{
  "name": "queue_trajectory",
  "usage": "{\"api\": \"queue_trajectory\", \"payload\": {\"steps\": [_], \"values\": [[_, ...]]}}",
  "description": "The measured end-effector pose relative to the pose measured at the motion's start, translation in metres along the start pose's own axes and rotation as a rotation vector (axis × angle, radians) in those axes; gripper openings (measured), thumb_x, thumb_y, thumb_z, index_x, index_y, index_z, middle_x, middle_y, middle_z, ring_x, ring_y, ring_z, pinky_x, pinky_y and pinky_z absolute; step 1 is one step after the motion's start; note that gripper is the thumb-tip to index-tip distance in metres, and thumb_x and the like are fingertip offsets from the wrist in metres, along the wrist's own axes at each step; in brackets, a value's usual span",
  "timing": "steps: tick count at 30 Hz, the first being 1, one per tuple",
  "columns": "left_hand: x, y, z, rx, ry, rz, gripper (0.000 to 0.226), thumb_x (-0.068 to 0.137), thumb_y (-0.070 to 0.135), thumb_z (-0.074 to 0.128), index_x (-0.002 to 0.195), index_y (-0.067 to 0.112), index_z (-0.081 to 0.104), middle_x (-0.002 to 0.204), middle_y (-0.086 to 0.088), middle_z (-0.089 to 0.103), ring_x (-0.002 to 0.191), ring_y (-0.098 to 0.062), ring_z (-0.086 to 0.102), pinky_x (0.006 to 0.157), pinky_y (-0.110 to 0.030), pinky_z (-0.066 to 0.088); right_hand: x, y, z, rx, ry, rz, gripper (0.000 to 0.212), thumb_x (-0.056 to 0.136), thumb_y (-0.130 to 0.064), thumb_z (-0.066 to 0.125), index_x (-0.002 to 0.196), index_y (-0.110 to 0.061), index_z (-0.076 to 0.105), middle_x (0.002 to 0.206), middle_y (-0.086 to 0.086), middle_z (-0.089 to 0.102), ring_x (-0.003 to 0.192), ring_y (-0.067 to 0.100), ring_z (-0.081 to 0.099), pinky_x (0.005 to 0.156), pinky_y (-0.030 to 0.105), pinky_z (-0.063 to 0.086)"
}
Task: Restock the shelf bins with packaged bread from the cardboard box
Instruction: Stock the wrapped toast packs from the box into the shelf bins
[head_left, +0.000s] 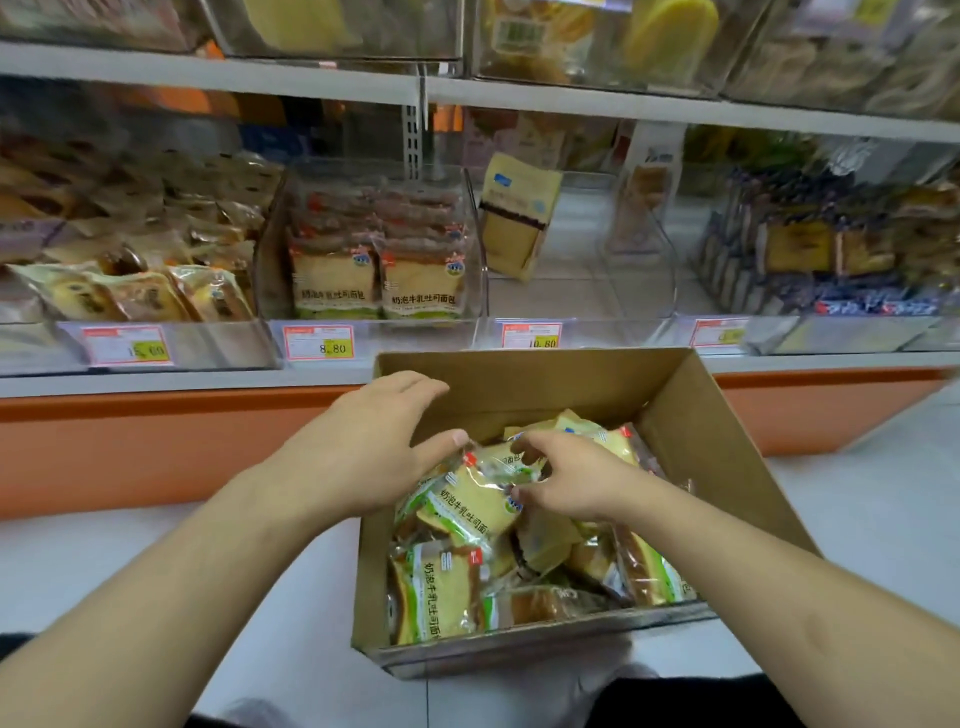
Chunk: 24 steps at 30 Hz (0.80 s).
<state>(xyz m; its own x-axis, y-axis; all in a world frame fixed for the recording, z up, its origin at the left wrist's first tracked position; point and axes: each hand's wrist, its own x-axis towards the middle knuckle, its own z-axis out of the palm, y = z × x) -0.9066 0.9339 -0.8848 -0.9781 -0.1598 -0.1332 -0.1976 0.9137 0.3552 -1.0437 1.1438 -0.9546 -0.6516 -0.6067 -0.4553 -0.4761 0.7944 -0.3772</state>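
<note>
Cardboard box (691, 415): brown, open-topped, set on the pale floor (156, 561) in front of the lowest shelf; its lower half is filled with packaged bread.
Top bread pack (470, 506): yellow and green wrapper, lying tilted on the heap inside the box, between both hands.
Left hand (363, 441): spread wide over the box's left wall, fingers fairly straight; the thumb tip is laid against the upper edge of the top pack's wrapper.
Right hand (566, 480): fingers curled, the clear wrapper of the top pack is pinched between thumb and fingertips.
Other packs in box (434, 592): the same yellow-green kind lying flat at the near left, with more loaves piled at the right.
Middle bin (374, 249): clear plastic, two rows of matching bread packs stood upright, price tag 8.80 (318, 342) below.
Right-hand bin (582, 291): clear, one yellow pack (517, 218) leaned at its back left, tag 10.80 below.
Left bin (130, 234): filled with brown pastry packs.
Shelf base (130, 447): orange.
</note>
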Motion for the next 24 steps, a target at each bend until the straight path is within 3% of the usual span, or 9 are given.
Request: {"api": "queue_trajectory", "payload": {"steps": [4,9,12,14,15,17,22,24], "values": [[0.007,-0.016,0.001,0.038,-0.107,-0.12,0.083,0.096,0.074,0.038,0.165,0.033,0.015,0.174,0.008,0.008,0.158,-0.021,0.019,0.127,-0.041,0.024,0.024,-0.006,0.014,-0.02,-0.047,0.029,0.083,0.092,-0.045,0.078,0.161,-0.02,0.038,0.161,0.004,0.048,0.146,0.029,0.046,0.117,0.038,0.043],[0.015,-0.024,-0.006,0.017,-0.21,-0.162,0.088,0.096,0.074,0.039,0.166,0.034,0.005,0.174,0.009,-0.01,0.161,-0.021,0.006,0.127,-0.041,0.018,0.045,-0.009,0.034,-0.133,-0.114,0.075,0.086,0.082,-0.051,0.084,0.15,-0.019,0.044,0.142,0.004,0.06,0.142,0.033,0.039,0.114,0.043,0.041],[0.022,-0.033,-0.012,-0.013,-0.224,-0.15,0.09,0.096,0.073,0.041,0.167,0.029,0.007,0.174,0.01,-0.005,0.16,-0.018,0.004,0.129,-0.04,0.017,0.053,-0.023,0.037,-0.055,-0.089,0.082,0.082,0.076,-0.046,0.091,0.144,-0.021,0.053,0.131,0.003,0.066,0.132,0.03,0.053,0.109,0.042,0.048],[0.024,-0.036,-0.015,-0.037,-0.214,-0.135,0.09,0.096,0.071,0.045,0.166,0.028,0.007,0.174,0.01,0.0,0.16,-0.017,0.008,0.128,-0.04,0.02,0.056,-0.029,0.041,0.041,-0.121,0.097,0.047,0.078,-0.04,0.092,0.114,-0.022,0.067,0.105,-0.003,0.071,0.107,0.022,0.067,0.086,0.031,0.055],[0.024,-0.035,-0.017,-0.047,-0.208,-0.125,0.09,0.096,0.07,0.046,0.166,0.028,0.007,0.173,0.01,0.001,0.159,-0.017,0.011,0.128,-0.04,0.022,0.056,-0.03,0.043,0.04,-0.133,0.098,0.034,0.08,-0.039,0.092,0.094,-0.024,0.065,0.09,-0.006,0.067,0.092,0.019,0.067,0.072,0.027,0.051],[0.023,-0.033,-0.021,-0.059,-0.207,-0.105,0.089,0.096,0.07,0.047,0.166,0.029,0.009,0.172,0.012,0.004,0.158,-0.016,0.016,0.126,-0.039,0.026,0.055,-0.03,0.046,0.022,-0.147,0.094,0.039,0.081,-0.04,0.09,0.078,-0.025,0.054,0.078,-0.009,0.06,0.084,0.019,0.063,0.065,0.027,0.042],[0.016,-0.034,-0.034,-0.075,-0.164,-0.085,0.077,0.098,0.066,0.051,0.162,0.032,0.024,0.167,0.014,0.022,0.15,-0.011,0.032,0.119,-0.032,0.034,0.044,-0.039,0.03,0.001,-0.144,0.045,0.031,0.085,-0.038,0.086,0.099,-0.026,0.062,0.097,-0.007,0.07,0.094,0.017,0.067,0.077,0.027,0.049],[0.017,-0.036,-0.04,-0.089,-0.073,-0.09,0.069,0.099,0.06,0.054,0.158,0.033,0.03,0.16,0.013,0.035,0.143,-0.01,0.041,0.115,-0.032,0.04,0.037,-0.049,0.006,-0.008,-0.059,-0.011,0.027,0.083,-0.034,0.085,0.097,-0.028,0.063,0.092,-0.008,0.071,0.086,0.015,0.068,0.07,0.029,0.054]]}}
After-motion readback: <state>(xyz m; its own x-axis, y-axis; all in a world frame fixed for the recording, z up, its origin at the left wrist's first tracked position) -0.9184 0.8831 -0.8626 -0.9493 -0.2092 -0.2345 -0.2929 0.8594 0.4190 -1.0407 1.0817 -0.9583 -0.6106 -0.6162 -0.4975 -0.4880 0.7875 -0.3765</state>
